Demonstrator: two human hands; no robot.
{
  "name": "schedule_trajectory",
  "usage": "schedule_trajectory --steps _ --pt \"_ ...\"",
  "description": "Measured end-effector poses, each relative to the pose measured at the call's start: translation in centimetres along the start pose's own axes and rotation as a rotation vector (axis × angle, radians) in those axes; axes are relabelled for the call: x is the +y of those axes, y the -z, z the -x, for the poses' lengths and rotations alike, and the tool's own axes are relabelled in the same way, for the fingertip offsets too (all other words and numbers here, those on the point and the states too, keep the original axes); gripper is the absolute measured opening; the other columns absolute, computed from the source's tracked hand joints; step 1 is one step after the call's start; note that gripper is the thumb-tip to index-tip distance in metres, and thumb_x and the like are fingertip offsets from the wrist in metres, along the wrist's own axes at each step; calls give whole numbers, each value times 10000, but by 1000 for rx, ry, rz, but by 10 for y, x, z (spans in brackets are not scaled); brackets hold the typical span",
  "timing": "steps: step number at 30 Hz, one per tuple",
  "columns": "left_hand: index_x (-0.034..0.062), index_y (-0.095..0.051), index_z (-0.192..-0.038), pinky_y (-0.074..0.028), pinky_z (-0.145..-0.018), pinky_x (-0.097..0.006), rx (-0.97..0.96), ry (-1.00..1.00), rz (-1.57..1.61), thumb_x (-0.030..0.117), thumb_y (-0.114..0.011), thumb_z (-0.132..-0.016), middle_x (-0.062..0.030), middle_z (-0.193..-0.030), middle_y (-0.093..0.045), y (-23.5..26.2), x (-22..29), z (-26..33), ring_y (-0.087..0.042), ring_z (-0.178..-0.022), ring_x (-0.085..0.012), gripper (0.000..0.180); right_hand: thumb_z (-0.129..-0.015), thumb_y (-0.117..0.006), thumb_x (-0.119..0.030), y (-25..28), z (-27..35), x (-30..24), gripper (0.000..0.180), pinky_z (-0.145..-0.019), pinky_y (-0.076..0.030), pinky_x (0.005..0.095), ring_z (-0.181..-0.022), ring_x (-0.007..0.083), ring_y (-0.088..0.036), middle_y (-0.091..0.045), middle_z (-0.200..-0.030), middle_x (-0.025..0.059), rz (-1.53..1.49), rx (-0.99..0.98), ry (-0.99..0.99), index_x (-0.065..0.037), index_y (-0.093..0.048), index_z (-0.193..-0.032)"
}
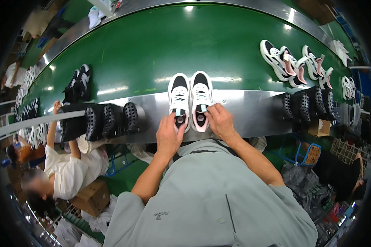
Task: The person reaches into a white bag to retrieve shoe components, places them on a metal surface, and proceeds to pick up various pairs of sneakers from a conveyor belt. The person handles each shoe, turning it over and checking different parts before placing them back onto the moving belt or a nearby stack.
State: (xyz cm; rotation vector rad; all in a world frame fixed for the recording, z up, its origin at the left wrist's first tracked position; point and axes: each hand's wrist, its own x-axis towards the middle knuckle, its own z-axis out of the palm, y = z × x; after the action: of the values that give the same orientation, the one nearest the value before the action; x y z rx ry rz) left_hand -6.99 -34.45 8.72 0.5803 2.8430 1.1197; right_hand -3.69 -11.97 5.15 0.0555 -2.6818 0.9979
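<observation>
Two white sneakers (178, 91) with black toe panels and pink linings stand side by side in front of me, toes pointing away. Their heels are over the steel edge (235, 108) and their toes over the green belt. My left hand (168, 135) pinches the heel collar of the left sneaker, its fingertips partly inside the opening. On the right sneaker (201, 88), my right hand (221, 122) grips the collar beside the tongue in the same way. Light blue tabs show on both tongues. Inside each shoe a round pale mark is visible on the dark insole.
Black knobbed blocks (110, 120) line the steel edge at left, and similar knobbed blocks (304, 106) at right. More white sneakers (275, 60) lie on the belt at far right, dark shoes (83, 81) at left. A co-worker in white (76, 173) sits at left; another person (338, 173) is at right.
</observation>
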Motion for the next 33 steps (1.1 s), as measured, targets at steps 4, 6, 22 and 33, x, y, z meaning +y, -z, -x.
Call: schedule_trajectory --steps 4,6,22,33 --pt "55 -539 -1347 -508 -868 -465 -161 -97 -28 130 -845 -751 -180 -1088 -626 8 8 10 -605 -1000 -390 674 -806 -790 -168 -4 10 -4 443 -756 -526 472 -923 412 -606 -550 -1052 199 -24 -7 -173 -18 -544 -1143" --pt "112 -531 -1399 -504 -933 -481 -336 -96 9 128 -862 -730 -205 -1164 -618 0 5 7 -607 -1058 -412 746 -852 -679 -97 -20 8 -6 297 -749 -519 512 -934 446 -589 -519 -1075 214 -32 -94 -306 -21 -500 -1077" --pt "38 -718 -1113 -503 -808 -492 -120 0 -431 259 -809 -819 -235 -957 -642 -3 -70 -135 -627 -927 -421 379 -803 -708 -308 226 -135 244 607 -993 -510 451 -1161 430 -643 -673 -1221 286 316 156 -1045 55 -617 -1281" --pt "-3 -696 -1091 -515 -870 -464 -260 213 -79 100 -742 -846 -216 -1044 -687 41 -17 -44 -650 -991 -414 269 -753 -613 -112 242 -128 360 519 -889 -532 454 -1070 399 -689 -695 -1136 280 174 106 -1088 60 -623 -1242"
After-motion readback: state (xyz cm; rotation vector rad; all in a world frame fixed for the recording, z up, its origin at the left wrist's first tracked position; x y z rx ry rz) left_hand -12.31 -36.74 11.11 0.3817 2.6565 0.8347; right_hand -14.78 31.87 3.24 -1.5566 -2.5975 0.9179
